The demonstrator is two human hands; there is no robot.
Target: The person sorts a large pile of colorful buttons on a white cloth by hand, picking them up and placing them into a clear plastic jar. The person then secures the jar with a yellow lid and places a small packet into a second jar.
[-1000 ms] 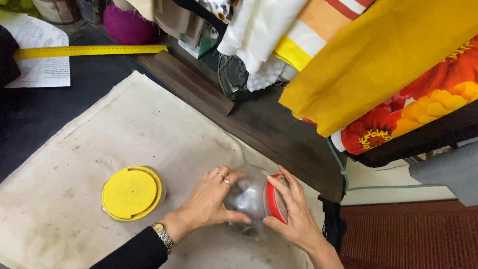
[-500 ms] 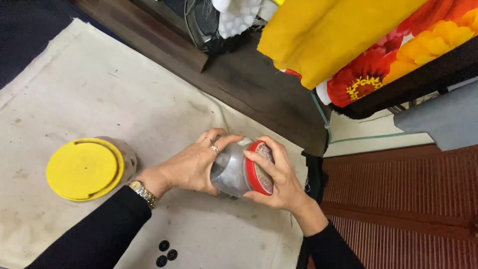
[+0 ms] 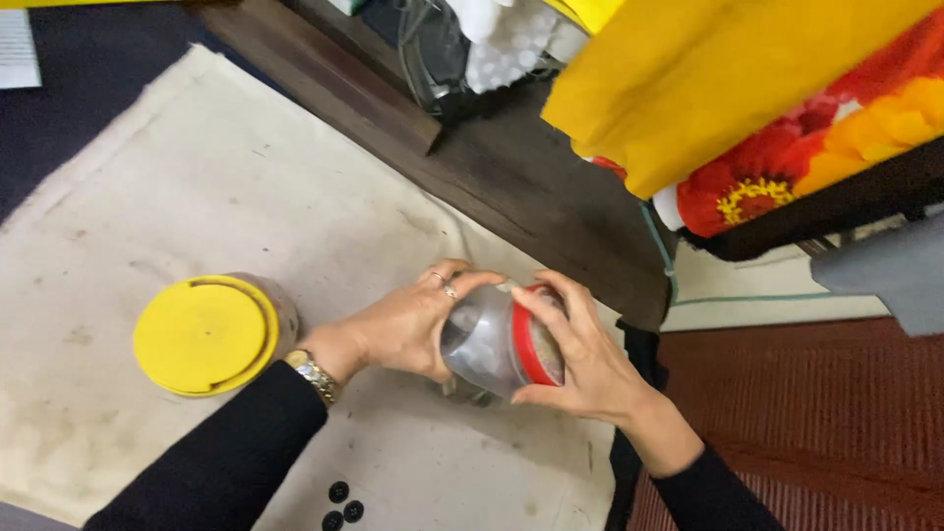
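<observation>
Clear plastic jar [image 3: 482,342], tipped sideways above the cloth [image 3: 197,197] at your 5 o'clock, looks light and slick. Your left hand [image 3: 398,329] wraps its body; your right hand [image 3: 580,359] has fingers clamped round the red lid [image 3: 527,346], the surest grip.

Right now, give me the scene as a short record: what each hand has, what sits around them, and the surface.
left hand: left hand wraps the body of the clear jar, which is tilted on its side
right hand: right hand has its fingers curled over the red lid
lid state: on the jar mouth; tightness cannot be told
nearby jar: yellow-lidded jar upright, left of the hands, untouched
small items: black buttons near the bottom edge
surface: stained cream cloth
behind: dark wooden ledge
</observation>
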